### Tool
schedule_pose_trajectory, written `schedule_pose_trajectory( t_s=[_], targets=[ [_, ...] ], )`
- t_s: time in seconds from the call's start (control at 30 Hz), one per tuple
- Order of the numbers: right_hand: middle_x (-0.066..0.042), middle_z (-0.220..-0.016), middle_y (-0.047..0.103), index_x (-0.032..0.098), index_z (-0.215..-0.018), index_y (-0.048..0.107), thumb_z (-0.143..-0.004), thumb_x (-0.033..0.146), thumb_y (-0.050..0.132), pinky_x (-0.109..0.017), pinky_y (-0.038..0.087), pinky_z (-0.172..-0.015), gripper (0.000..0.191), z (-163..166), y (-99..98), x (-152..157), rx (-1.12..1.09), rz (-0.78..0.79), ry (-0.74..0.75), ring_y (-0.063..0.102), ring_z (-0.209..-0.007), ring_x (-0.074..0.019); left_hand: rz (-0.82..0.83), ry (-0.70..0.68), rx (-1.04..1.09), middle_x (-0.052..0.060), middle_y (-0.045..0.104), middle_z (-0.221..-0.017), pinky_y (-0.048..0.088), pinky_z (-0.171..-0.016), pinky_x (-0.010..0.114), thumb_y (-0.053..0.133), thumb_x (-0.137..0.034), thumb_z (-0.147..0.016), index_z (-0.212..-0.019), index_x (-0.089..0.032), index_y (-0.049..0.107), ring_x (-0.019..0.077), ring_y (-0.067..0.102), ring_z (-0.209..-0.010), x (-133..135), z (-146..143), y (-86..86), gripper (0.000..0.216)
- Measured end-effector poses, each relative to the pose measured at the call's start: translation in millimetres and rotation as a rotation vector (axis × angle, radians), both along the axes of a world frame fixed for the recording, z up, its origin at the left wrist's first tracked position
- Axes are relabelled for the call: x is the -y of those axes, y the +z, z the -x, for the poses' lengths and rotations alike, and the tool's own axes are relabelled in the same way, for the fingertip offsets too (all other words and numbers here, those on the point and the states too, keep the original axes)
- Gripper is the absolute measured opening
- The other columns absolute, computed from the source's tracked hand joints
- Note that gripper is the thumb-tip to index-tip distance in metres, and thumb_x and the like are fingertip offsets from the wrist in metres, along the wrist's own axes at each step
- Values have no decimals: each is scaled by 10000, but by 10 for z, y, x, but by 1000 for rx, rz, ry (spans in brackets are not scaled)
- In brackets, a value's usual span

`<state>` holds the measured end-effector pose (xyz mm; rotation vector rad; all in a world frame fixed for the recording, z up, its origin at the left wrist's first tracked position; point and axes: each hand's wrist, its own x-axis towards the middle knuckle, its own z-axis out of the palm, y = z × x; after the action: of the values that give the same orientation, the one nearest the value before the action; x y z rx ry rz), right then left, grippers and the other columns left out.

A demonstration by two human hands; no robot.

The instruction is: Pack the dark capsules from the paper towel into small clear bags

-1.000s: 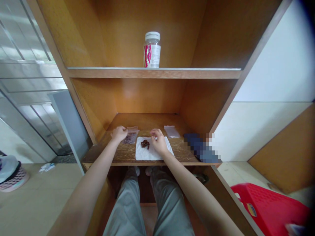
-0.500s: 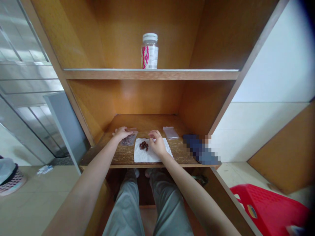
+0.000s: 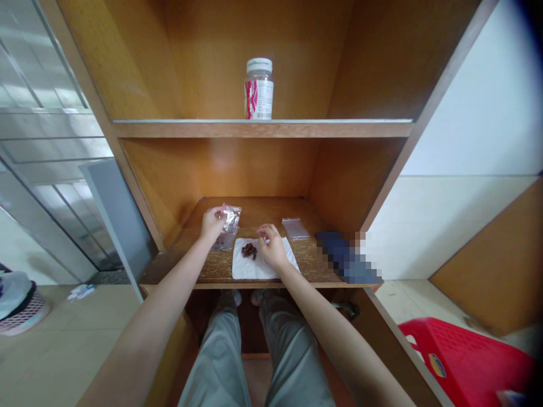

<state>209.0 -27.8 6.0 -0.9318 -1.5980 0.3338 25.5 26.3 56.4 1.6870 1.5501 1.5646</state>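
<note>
My left hand [image 3: 212,222] pinches the top of a small clear plastic bag [image 3: 227,227] with dark pieces in it, lifted and tilted above the lower wooden shelf [image 3: 199,265]. My right hand [image 3: 271,246] rests on a white paper napkin [image 3: 250,268], its fingers curled beside a small pile of dark brown pieces [image 3: 249,250]. Whether those fingers hold a piece is hidden. A second, empty clear bag [image 3: 296,228] lies flat on the shelf to the right.
A white-lidded jar [image 3: 258,89] with a pink label stands on the upper shelf. A pixelated dark object [image 3: 345,257] lies at the lower shelf's right end. A red plastic basket [image 3: 462,356] sits at the lower right, a laundry basket [image 3: 17,299] on the floor far left.
My left hand has lifted the small bag from lying flat on the shelf to a raised, tilted position. My right hand stays by the pile on the napkin.
</note>
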Motion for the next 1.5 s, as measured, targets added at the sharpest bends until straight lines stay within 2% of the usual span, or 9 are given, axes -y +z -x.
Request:
schedule_pose_trajectory(
  t_s=[0.13,0.37,0.53,0.77,1.0,1.13,1.23,1.37,1.5],
  targets=[
    [-64,-902,526,183,-822,553,-695,42,388,-305,433,-769,251,9,-12,-12,5,-18,3,503,-867,-172,-192,-56,76,80,627,-972,456,-780,296,550,-204,-689,-894,-147,594,167,596,-861,176,-63,83,217],
    [-74,-930,523,178,-828,544,-699,49,386,-305,441,-769,242,-8,68,46,-30,-66,16,501,-908,-177,-334,73,104,35,579,-905,457,-736,264,439,-85,-690,-823,-171,558,145,571,-840,600,-98,83,198],
    [-77,-969,532,193,-880,557,-749,96,384,-315,445,-752,238,-21,183,142,-52,-84,53,502,-950,-185,-288,1,89,16,558,-775,451,-667,253,434,-82,-686,-660,-173,563,136,559,-750,802,-101,-54,160],
    [-61,-905,577,204,-898,576,-804,174,428,-336,418,-825,178,17,282,208,94,-156,198,524,-923,-173,-191,-68,90,20,575,-700,428,-561,239,449,-120,-685,-555,-183,562,127,537,-642,846,-91,-288,183],
    [-41,-814,609,182,-719,636,-754,138,486,-290,440,-757,160,58,423,210,258,-60,426,560,-801,-144,-197,-195,208,9,568,-713,370,-469,211,459,-137,-683,-532,-166,550,77,462,-499,877,-82,-317,179],
    [-26,-779,632,185,-647,650,-730,133,508,-281,445,-746,172,103,493,221,273,20,505,574,-790,-142,-171,-177,181,10,572,-702,377,-478,217,459,-140,-670,-513,-169,562,84,471,-513,893,-70,-309,190],
    [-14,-732,640,182,-631,656,-720,152,515,-255,455,-701,170,128,512,210,255,98,550,585,-748,-134,-159,-181,148,21,588,-727,403,-513,229,462,-148,-665,-508,-174,583,118,532,-613,902,-67,-301,200],
    [-3,-655,627,164,-615,647,-719,171,504,-208,446,-578,177,156,502,186,230,206,576,575,-621,-113,-143,-208,124,24,598,-736,451,-657,277,464,-148,-672,-503,-185,588,162,573,-761,925,-78,-279,213],
    [0,-608,601,152,-589,626,-711,173,499,-191,413,-510,177,184,500,184,230,217,515,531,-526,-91,-146,-238,121,33,602,-784,438,-774,297,468,-146,-678,-544,-184,594,172,573,-833,922,-94,-276,188]
  ],
)
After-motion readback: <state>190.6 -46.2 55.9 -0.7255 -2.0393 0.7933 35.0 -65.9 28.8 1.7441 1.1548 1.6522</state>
